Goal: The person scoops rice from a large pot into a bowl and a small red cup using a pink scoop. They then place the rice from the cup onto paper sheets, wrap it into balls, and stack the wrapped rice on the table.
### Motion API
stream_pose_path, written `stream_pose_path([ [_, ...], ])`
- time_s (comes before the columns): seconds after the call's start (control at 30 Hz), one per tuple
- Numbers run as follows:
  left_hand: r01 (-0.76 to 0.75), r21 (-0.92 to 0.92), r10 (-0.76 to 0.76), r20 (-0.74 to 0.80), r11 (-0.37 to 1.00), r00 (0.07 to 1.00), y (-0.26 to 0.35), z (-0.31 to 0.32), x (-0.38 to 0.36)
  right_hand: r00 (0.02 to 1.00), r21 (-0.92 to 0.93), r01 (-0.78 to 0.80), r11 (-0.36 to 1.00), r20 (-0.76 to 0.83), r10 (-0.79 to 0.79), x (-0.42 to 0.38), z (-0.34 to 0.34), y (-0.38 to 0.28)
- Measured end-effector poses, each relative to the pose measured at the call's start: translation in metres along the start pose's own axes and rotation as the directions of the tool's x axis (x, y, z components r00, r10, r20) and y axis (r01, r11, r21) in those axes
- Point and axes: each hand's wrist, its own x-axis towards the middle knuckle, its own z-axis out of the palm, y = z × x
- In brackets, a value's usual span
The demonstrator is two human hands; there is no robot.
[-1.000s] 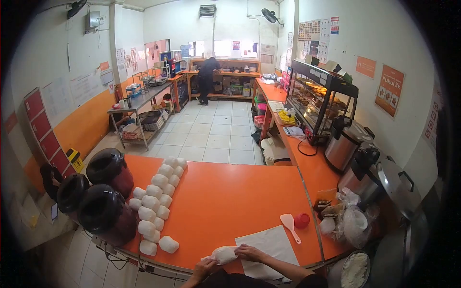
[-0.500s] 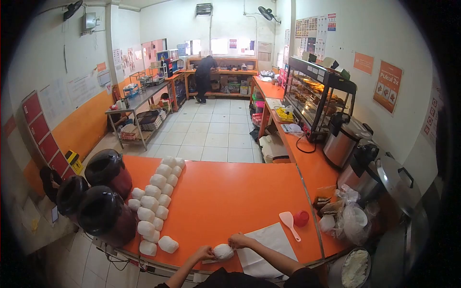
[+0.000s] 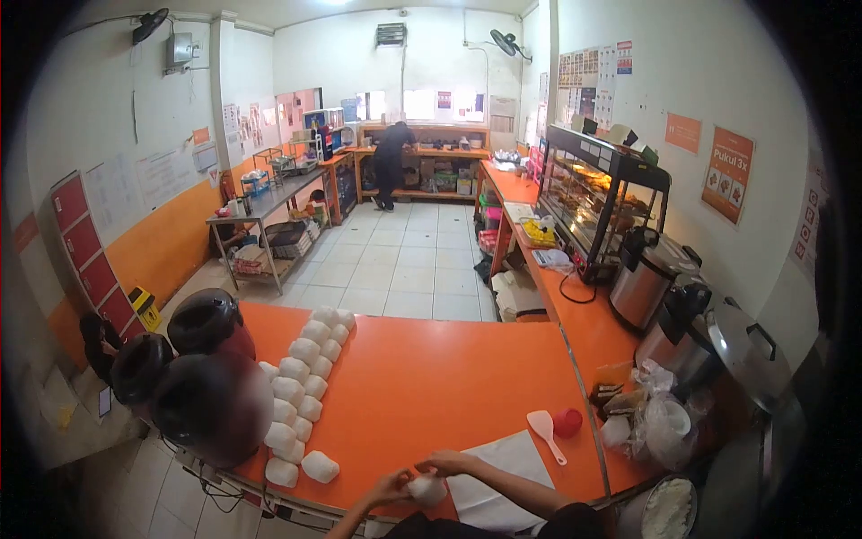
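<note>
A rounded white paper-wrapped parcel (image 3: 427,491) is held between my two hands at the near edge of the orange counter (image 3: 431,377). My left hand (image 3: 392,487) grips its left side, while the fingers of my right hand (image 3: 443,463) pinch at its top. Beside it on the right lies a flat white paper sheet (image 3: 503,481), partly under my right forearm. A white rice paddle (image 3: 544,431) and a red cup (image 3: 567,422) sit beyond the sheet. To the left, several similar white parcels (image 3: 289,390) are lined up in rows, with a single parcel (image 3: 321,466) at the near end.
Dark lidded containers (image 3: 208,323) stand at the counter's left end. At right are plastic bags (image 3: 666,422), steel rice cookers (image 3: 648,278) and a pot of white rice (image 3: 669,510). A lit food display case (image 3: 593,193) stands farther back. Another person (image 3: 392,166) is at the rear shelves.
The parcel in my hands has been tilted and brought slightly closer to me. My right hand has shifted from its side to over its top. The whole view has shifted slightly.
</note>
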Motion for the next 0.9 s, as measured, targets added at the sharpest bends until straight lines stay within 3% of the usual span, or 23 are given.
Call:
stream_pose_path([
  [0.07,0.147,-0.105,-0.145,0.029,0.984,0.989,-0.013,0.01,-0.013,0.994,0.067,-0.061,0.996,0.09,0.055,-0.01,-0.011,-0.022],
  [0.17,0.169,-0.327,-0.181,-0.007,0.93,0.983,0.004,0.006,-0.032,0.98,0.24,-0.183,0.954,0.116,0.159,-0.027,-0.033,-0.055],
  [0.27,0.341,-0.445,-0.363,0.037,0.828,0.931,0.025,-0.003,-0.044,0.996,0.632,-0.034,0.774,-0.047,0.082,-0.039,-0.029,-0.049],
  [0.37,0.197,-0.689,-0.297,-0.028,0.697,0.954,0.026,0.002,-0.047,0.981,0.864,0.008,0.504,-0.104,0.164,-0.043,-0.033,-0.061],
  [0.43,0.097,-0.719,-0.299,-0.159,0.688,0.941,0.036,0.009,-0.04,0.961,0.967,0.193,0.164,-0.22,0.167,-0.034,-0.011,-0.058],
  [0.5,-0.055,-0.774,-0.219,-0.245,0.631,0.944,0.056,0.017,-0.026,0.941,0.934,0.309,-0.178,-0.273,0.2,-0.021,0.005,-0.064],
  [0.57,-0.242,-0.838,-0.062,-0.31,0.489,0.949,0.073,0.023,-0.014,0.928,0.878,0.369,-0.306,-0.332,0.167,-0.009,0.004,-0.08],
  [0.63,-0.314,-0.845,-0.012,-0.354,0.434,0.935,0.089,0.026,-0.004,0.926,0.799,0.373,-0.472,-0.349,0.142,0.0,0.0,-0.092],
  [0.73,-0.295,-0.812,-0.034,-0.36,0.503,0.932,0.103,0.025,-0.003,0.901,0.806,0.428,-0.409,-0.349,0.256,-0.001,-0.012,-0.116],
  [0.87,-0.201,-0.683,-0.083,-0.359,0.702,0.93,0.119,0.018,-0.01,0.897,0.834,0.428,-0.348,-0.342,0.282,-0.007,-0.02,-0.116],
  [0.9,-0.191,-0.713,-0.114,-0.356,0.675,0.927,0.118,0.018,-0.011,0.898,0.845,0.423,-0.327,-0.344,0.273,-0.009,-0.019,-0.109],
])
